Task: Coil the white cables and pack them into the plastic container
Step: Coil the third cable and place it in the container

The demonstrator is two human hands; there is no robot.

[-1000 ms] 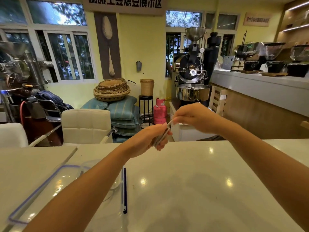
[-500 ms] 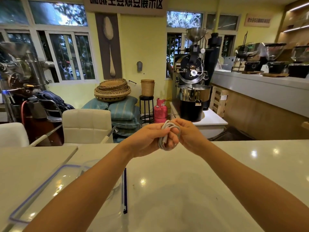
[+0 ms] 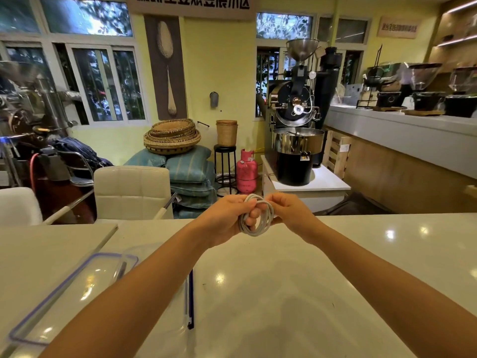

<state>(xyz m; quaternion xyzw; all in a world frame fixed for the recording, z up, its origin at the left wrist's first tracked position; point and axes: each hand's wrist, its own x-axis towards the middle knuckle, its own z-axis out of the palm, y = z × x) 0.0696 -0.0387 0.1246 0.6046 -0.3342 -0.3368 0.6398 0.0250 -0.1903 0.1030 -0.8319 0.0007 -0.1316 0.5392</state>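
Both of your hands are raised above the white surface [image 3: 284,293], meeting at a white cable [image 3: 255,217] wound into a small coil of several loops. Your left hand [image 3: 227,215] grasps the coil, with fingers [image 3: 251,218] passing through its centre. Your right hand [image 3: 286,208] pinches the coil's right side. The coil is held clear of the surface. The plastic container [image 3: 134,254] sits at lower left, partly hidden behind your left forearm, with its blue-rimmed lid [image 3: 64,285] beside it
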